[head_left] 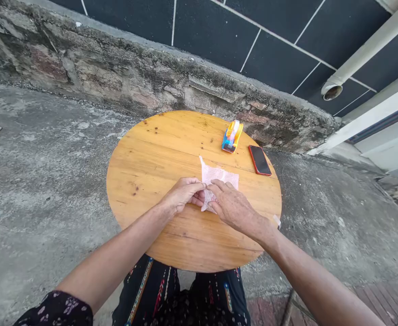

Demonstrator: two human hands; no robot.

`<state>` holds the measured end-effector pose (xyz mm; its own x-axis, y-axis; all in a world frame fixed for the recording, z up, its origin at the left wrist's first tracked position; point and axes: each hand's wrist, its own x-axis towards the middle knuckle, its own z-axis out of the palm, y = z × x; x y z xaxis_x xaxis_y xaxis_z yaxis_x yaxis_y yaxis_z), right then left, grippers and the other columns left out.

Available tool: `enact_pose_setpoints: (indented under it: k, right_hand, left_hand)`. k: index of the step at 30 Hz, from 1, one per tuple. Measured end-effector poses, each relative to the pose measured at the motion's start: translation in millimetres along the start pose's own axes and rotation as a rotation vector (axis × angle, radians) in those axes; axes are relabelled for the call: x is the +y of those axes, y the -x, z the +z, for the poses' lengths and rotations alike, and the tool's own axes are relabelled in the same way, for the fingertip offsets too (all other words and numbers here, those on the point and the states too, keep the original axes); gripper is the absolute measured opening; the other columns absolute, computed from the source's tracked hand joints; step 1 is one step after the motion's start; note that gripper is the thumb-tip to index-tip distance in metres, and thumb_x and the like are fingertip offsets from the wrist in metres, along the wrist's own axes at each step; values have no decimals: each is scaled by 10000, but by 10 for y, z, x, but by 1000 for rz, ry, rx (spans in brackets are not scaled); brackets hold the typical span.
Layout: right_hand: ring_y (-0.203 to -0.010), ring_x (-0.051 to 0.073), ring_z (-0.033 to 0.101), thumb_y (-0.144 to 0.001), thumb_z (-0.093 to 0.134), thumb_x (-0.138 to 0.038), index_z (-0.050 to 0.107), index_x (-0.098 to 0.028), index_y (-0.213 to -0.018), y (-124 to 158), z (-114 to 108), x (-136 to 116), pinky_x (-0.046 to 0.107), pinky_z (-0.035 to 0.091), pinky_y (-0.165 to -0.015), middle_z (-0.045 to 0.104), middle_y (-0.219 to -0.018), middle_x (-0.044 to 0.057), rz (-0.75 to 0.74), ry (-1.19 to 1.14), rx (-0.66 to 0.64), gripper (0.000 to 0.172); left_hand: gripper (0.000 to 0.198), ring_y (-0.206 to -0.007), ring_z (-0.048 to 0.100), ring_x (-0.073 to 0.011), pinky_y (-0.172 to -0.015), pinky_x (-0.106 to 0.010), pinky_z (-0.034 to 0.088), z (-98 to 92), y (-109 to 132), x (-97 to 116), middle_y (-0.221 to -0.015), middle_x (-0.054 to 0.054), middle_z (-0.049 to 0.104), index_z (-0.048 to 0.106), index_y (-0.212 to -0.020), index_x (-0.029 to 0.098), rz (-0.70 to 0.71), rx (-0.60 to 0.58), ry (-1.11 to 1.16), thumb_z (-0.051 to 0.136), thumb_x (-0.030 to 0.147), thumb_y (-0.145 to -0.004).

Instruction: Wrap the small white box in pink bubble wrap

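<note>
As the round counter (pixel 144 181) spreads below, the right hand (pixel 233 206) lays bent fingers on a pink sheet (pixel 221 173) near the middle, grip unclear, while the left hand (pixel 185 192) pinches the sheet's left edge. A yellow-and-blue tape dispenser (pixel 232 136) stands toward the far right; a red-edged phone (pixel 260 160) lies right of it.

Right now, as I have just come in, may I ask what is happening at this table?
A person is handling a crinkled pink sheet on a round wooden table. The left hand is at the sheet's left edge, and the right hand reaches over its nearer part. Beyond the sheet is a tape dispenser; a phone lies near the table's right edge.
</note>
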<state>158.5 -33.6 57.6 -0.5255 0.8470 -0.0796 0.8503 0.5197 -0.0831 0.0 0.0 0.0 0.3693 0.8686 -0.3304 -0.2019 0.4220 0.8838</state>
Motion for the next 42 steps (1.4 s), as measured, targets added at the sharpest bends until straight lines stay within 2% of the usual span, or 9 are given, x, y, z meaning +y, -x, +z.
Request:
enact_pose_setpoints:
  k: [4,15,20,24,27,31,34,37,42]
  right_hand:
    - [-1174,282,497,-817,582,-144,463,-132,-1238,43,72,54,453,461,-934,543,-1246,146,36,-124,101,438]
    - [-1233,293,485,-790,605,-146,389,-144,-1304,253,237,259,505,436,-999,527,-1301,170,-41,-359,229,557]
    - [-1270,277,456,-819,585,-143,328,-162,-1365,266,279,278,495,436,-1011,503,-1343,165,-74,-418,247,604]
    - [-1278,254,444,-814,552,-108,342,-179,-1350,256,324,278,471,430,-1028,489,-1355,139,-115,-447,275,580]
    - [-1274,245,441,-805,531,-97,372,-171,-1320,249,330,293,454,431,-1033,484,-1349,128,-148,-457,284,544]
    - [-1278,248,441,-783,487,-86,414,-190,-1284,279,290,356,477,428,-1036,475,-1351,116,-177,-484,261,516]
    - [-1309,255,417,-760,453,-51,429,-177,-1270,330,264,398,486,412,-1055,437,-1391,134,-169,-492,259,526]
    - [-1334,242,396,-772,423,-24,444,-185,-1244,385,260,405,490,395,-1078,444,-1392,128,-155,-490,259,498]
    - [-1334,209,397,-793,399,-9,422,-173,-1253,430,277,366,449,383,-1104,469,-1377,117,-138,-460,264,488]
  left_hand:
    - [238,-489,586,-100,-511,-230,528,50,27,16,-571,-11,621,528,-635,137,17,26,-74,661,314,-721]
    - [218,-523,613,-132,-558,-258,517,267,110,163,-595,-24,648,572,-638,144,34,25,-426,612,336,-735]
    - [172,-546,579,-132,-533,-227,447,378,119,132,-599,-10,640,607,-629,150,121,49,-654,584,293,-722]
    - [175,-498,484,-108,-471,-204,335,397,122,119,-504,26,546,583,-534,159,183,93,-809,571,227,-694]
    - [212,-485,464,-108,-466,-213,306,354,148,139,-495,26,533,593,-515,164,190,56,-930,533,201,-716]
    - [231,-601,570,-145,-556,-232,380,307,212,126,-661,0,662,713,-718,188,230,-49,-1029,487,157,-753]
    - [204,-675,599,-166,-624,-256,413,335,287,50,-746,-18,686,721,-812,201,312,-36,-1093,522,173,-784]
    - [163,-772,604,-189,-702,-288,436,390,363,-83,-818,-42,672,703,-839,195,444,96,-1231,540,188,-824]
    - [201,-778,563,-197,-706,-328,464,383,398,-350,-814,-77,627,688,-899,160,853,249,-1376,493,208,-909]
